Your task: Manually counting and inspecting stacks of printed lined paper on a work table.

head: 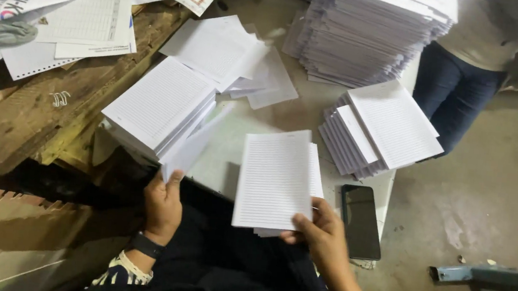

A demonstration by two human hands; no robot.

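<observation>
- Holding a ruled paper bundle [275,182] in the right hand [320,235]: grip closed on its lower right corner, thumb on top, fingers under.
- Bundle lies flat, just above the tabletop [232,155] edge; most of it extends up and left of the grip, away from the wrist.
- A few sheets under it stick out at the bottom and right edges.
- Left hand [163,206] pinches a loose sheet [192,145] by its lower end; grip closed on it, thumb on the near face.
- Sheet runs up and right from the grip, its top end against the near side of the ruled stack [159,104].
- That stack sits at the tabletop's left edge, just above the left hand.
- Black watch [146,244] on the left wrist.
- Black phone [360,220] lies flat just right of the right hand, not touched.
- Fanned stack of ruled pads [379,129] further up right; tall pile [367,32] behind it.
- Scattered sheets [230,56] between the stacks.
- Another person's jeans [454,89] at the tabletop's far right.
</observation>
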